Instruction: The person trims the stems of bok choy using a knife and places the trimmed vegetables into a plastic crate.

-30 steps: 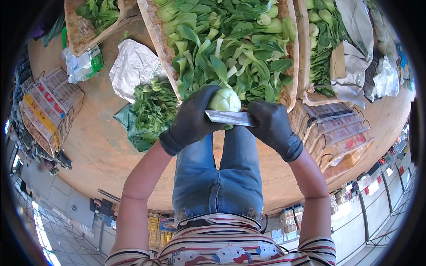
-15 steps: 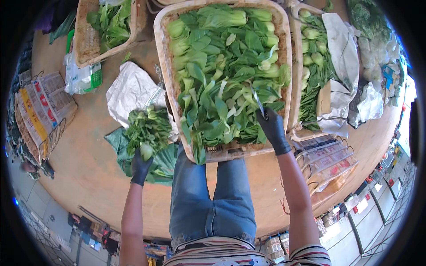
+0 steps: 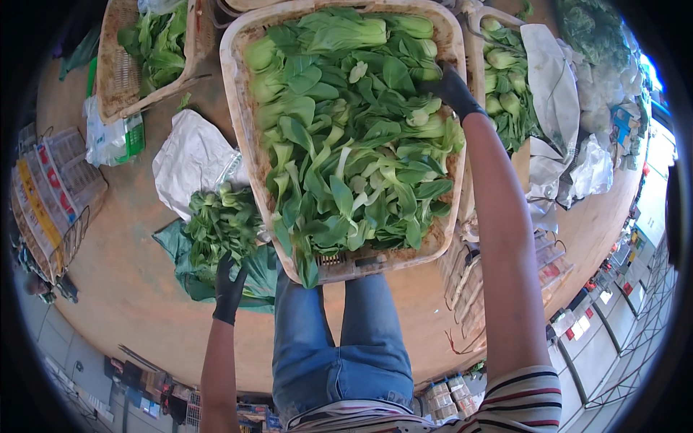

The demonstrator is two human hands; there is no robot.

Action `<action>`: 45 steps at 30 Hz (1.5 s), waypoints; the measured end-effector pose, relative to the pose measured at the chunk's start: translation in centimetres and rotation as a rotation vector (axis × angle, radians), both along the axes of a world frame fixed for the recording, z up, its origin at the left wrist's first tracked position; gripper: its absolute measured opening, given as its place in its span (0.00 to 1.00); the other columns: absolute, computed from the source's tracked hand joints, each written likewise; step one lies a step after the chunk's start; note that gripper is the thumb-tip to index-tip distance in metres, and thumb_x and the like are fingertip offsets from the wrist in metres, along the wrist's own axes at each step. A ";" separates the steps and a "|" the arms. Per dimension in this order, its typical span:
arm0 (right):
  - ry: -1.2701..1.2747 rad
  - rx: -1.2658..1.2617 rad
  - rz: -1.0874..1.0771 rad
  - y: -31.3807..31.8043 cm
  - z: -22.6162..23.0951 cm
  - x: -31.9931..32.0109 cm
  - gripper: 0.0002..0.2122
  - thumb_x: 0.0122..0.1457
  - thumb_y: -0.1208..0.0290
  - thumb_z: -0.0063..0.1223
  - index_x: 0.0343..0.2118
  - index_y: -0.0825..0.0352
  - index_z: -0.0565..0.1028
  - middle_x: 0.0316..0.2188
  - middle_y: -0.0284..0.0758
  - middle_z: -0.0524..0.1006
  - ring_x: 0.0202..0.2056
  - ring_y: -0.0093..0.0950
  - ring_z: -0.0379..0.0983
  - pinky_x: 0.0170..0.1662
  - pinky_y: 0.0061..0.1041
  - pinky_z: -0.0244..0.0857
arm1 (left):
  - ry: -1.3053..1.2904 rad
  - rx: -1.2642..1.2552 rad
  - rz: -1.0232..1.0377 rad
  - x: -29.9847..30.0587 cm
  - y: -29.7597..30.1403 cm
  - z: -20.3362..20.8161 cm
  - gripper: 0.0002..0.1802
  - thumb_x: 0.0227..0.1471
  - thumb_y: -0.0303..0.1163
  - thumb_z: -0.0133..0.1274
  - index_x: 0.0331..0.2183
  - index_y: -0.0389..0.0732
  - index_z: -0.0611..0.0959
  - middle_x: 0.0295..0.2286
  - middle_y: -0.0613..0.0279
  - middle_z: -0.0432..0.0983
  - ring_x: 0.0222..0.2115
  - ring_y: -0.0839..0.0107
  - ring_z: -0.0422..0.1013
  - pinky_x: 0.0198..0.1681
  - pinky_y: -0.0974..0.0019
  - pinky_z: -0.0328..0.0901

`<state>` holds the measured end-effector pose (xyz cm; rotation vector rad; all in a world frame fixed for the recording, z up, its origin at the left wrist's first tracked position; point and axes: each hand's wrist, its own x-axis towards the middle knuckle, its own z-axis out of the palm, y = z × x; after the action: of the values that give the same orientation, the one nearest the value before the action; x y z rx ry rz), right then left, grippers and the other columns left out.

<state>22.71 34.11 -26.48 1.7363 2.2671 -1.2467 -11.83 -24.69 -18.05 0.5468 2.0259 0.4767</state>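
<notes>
A large crate (image 3: 232,108) in front of me is heaped with green bok choy (image 3: 339,137). My right hand (image 3: 453,92), in a dark glove, reaches over its right side. Its fingers close in against the pale base of a bok choy at the right edge; whether a knife is still in them is hidden. On the left, my gloved left hand (image 3: 229,289) stands with fingers apart at the near edge of a pile of bok choy (image 3: 220,224). That pile lies on a green bag (image 3: 177,252) beside a white sack (image 3: 191,159).
Another crate of leafy greens (image 3: 119,72) stands at the far left, near a green basket (image 3: 134,141) with plastic in it. Right of the big crate is a further crate of bok choy (image 3: 509,101), partly under a white sheet (image 3: 552,86). A wire-framed printed bag (image 3: 54,206) sits far left.
My right hand has gone up and away along the crate's right side; the knife it held no longer shows. My left hand has let go of a bok choy at the pile. The view has shifted slightly.
</notes>
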 end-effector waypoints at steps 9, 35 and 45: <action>-0.016 0.148 0.047 -4.0 4.2 -1.9 0.27 0.40 0.65 0.69 0.41 0.71 0.68 0.36 0.46 0.75 0.36 0.39 0.73 0.39 0.34 0.66 | 0.056 0.132 -0.136 2.5 9.1 5.2 0.31 0.44 0.27 0.60 0.51 0.35 0.70 0.47 0.52 0.69 0.48 0.60 0.67 0.50 0.61 0.62; 0.157 0.127 0.253 -26.7 27.2 -0.1 0.06 0.45 0.69 0.54 0.19 0.64 0.70 0.17 0.38 0.70 0.20 0.39 0.70 0.23 0.35 0.63 | -0.453 0.453 -0.467 12.8 25.9 16.8 0.35 0.36 0.38 0.66 0.46 0.37 0.71 0.37 0.55 0.76 0.37 0.62 0.74 0.42 0.63 0.67; -0.241 -0.207 0.269 -26.3 17.0 5.9 0.10 0.51 0.64 0.56 0.24 0.67 0.76 0.21 0.45 0.75 0.21 0.42 0.72 0.27 0.34 0.68 | -0.274 0.473 -0.575 12.9 22.6 18.3 0.40 0.32 0.40 0.69 0.49 0.39 0.71 0.41 0.55 0.75 0.42 0.60 0.73 0.47 0.62 0.67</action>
<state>28.57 7.82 -9.51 1.3746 2.0675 -1.1061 1.04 -2.04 0.30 1.2342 1.4030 0.6326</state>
